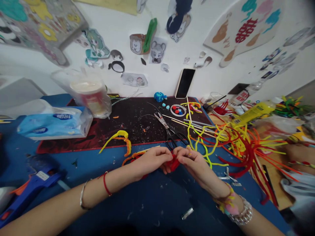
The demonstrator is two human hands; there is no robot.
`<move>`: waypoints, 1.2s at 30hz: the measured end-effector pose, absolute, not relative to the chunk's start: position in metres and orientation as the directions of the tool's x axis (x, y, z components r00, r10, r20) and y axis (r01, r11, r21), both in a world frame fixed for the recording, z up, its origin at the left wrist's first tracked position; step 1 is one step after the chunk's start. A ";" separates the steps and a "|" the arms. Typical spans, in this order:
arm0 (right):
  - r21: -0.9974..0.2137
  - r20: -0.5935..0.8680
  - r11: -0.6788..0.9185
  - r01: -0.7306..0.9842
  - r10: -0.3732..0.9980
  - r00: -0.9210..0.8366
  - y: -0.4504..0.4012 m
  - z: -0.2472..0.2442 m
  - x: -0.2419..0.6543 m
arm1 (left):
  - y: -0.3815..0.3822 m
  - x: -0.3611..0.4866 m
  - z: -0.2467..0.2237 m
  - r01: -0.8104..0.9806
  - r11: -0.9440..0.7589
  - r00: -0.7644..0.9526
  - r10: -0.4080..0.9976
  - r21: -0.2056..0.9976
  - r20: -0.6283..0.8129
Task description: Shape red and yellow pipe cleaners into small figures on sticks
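Over the blue table, my left hand (157, 160) and my right hand (193, 162) meet with their fingers closed on a small red fuzzy piece (174, 163), which looks like bent pipe cleaner. The fingers cover much of its shape. Just beyond my fingertips lie scissors (169, 131) with black handles and parted blades. Behind my left wrist an orange pipe cleaner piece (133, 157) is partly hidden, with some red below it. A yellow and orange bent pipe cleaner (121, 135) rests farther left.
A blue glue gun (40, 178) lies at left, near a tissue pack (55, 123) and a bagged cup (90, 96). Many pipe cleaners (246, 147) spread at right. A phone (185, 83) leans on the wall behind a dish of pompoms (178, 110). Another person's arm (299, 155) shows far right.
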State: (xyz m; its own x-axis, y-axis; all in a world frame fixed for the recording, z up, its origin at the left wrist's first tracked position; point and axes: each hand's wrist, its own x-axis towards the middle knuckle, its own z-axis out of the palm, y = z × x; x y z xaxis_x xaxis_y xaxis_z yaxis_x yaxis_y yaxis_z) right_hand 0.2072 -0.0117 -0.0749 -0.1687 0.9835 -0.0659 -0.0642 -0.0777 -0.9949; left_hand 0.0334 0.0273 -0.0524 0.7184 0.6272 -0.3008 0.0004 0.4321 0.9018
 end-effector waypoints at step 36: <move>-0.998 0.060 0.064 0.027 0.988 -0.146 -0.010 -0.072 0.208 | 0.016 0.035 -0.062 0.047 0.609 0.838 0.408 0.792 -0.363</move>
